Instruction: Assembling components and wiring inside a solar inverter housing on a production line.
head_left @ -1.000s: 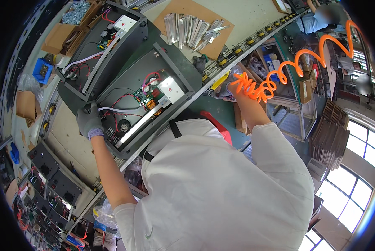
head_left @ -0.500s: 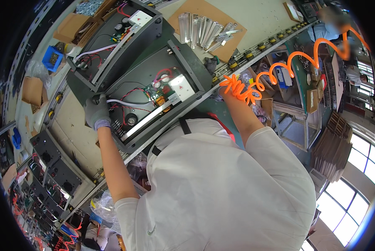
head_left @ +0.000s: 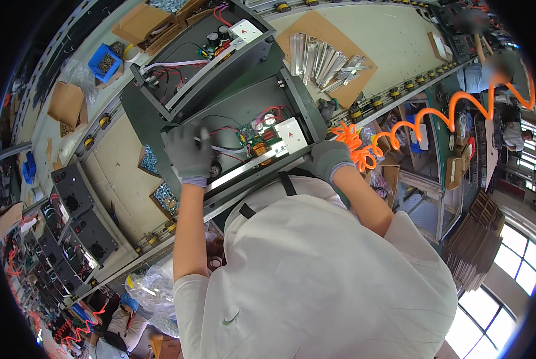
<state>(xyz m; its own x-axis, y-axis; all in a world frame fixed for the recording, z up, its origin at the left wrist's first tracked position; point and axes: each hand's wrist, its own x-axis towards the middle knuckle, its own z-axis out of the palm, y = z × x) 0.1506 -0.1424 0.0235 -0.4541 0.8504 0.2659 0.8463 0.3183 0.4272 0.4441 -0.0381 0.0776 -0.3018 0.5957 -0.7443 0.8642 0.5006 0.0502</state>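
Observation:
In front of me lies a dark metal chassis [head_left: 238, 107] with a green circuit board [head_left: 260, 142], a white cover plate [head_left: 290, 135] and red wires inside. My left hand [head_left: 187, 149], in a grey glove, is over its left end, covering part of a pale cable [head_left: 227, 149]. Its fingers are blurred, and whatever lies under them is hidden. At the front right corner, my gloved right hand [head_left: 330, 158] is closed over the chassis edge, fingertips partly hidden. A second, similar chassis [head_left: 187, 78] sits just behind, to the left.
Metal strips [head_left: 325, 60] lie on brown cardboard at the back. Boxes of bluish screws [head_left: 165, 197], a blue bin [head_left: 105, 63] and open cartons [head_left: 66, 107] stand left. An orange coiled hose [head_left: 351, 146] hangs beside my right hand. More dark units [head_left: 83, 209] stand farther left.
My left hand has moved right from the chassis's outer left side to over its inside. My right hand has come from beside the orange hose onto the front right corner. The view has shifted.

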